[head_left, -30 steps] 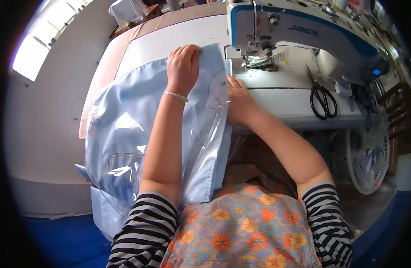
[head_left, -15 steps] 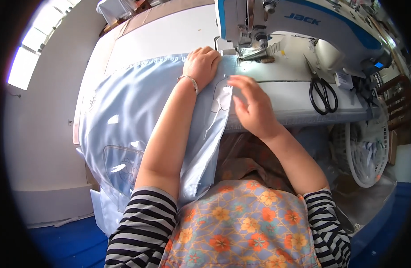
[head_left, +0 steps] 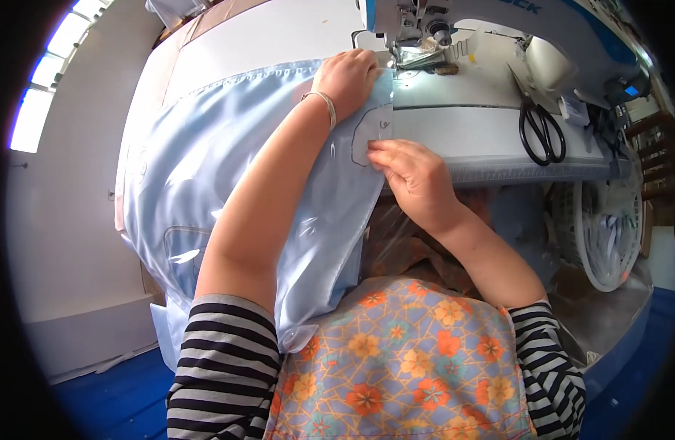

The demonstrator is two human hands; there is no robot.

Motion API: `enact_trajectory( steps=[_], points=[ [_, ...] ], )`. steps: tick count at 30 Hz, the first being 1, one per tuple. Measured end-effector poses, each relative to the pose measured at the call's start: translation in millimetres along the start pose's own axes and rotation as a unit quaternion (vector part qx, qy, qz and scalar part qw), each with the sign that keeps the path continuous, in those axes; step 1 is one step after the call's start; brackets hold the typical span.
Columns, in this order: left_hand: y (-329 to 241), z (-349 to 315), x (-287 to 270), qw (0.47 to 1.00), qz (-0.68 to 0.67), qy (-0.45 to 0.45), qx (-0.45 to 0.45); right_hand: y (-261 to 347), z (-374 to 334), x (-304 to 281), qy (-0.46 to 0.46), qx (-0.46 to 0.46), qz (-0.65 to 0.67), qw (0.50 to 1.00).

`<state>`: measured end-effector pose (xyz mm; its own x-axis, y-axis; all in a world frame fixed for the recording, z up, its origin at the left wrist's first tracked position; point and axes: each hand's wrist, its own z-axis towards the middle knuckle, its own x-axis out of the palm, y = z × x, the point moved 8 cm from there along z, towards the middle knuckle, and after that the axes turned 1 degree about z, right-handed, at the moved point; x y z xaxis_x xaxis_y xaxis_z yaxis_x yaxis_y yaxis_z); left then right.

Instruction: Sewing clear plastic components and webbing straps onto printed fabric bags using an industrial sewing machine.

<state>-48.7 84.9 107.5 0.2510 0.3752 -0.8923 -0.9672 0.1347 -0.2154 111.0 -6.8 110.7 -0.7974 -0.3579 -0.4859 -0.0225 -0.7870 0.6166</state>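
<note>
Light-blue cloth (head_left: 227, 139) reaches the left of the sewing machine (head_left: 484, 13). Nearer than the machine, the right hand (head_left: 419, 176) pinches its edge; beside the machine, the left hand (head_left: 347, 78) rests lightly curled, grip unclear. Edge-aligning seems in hand; next calls for keeping it flat.

From my remote feed I make out dark lettering (head_left: 526, 7) on the arm of the sewing machine (head_left: 557, 33), partly cut off above. At the machine's right end a small blue-lit display (head_left: 631, 91) is too small for me to read.
</note>
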Motion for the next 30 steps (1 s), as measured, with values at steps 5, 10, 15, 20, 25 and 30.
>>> enact_trajectory(
  steps=[5,10,15,20,25,30],
  points=[
    [7,-2,-2,0.997,-0.078,0.014,-0.023,5,-4,5,0.012,-0.006,-0.011,1.0],
    [6,-5,1,0.997,-0.054,0.006,-0.045,6,-4,5,0.036,-0.033,-0.004,0.999],
    [-13,-1,-12,0.995,0.041,-0.076,0.039,8,-8,2,0.064,-0.02,-0.053,0.996],
    [-22,-10,9,0.987,0.109,0.112,0.038,21,-17,-4,0.032,-0.056,-0.105,0.992],
    [-41,-32,-12,0.994,0.035,-0.027,0.101,15,-14,0,0.043,-0.083,-0.139,0.986],
    [-35,-28,-6,0.997,0.033,-0.01,0.072,12,-4,-10,0.055,-0.126,-0.13,0.982]
  ],
)
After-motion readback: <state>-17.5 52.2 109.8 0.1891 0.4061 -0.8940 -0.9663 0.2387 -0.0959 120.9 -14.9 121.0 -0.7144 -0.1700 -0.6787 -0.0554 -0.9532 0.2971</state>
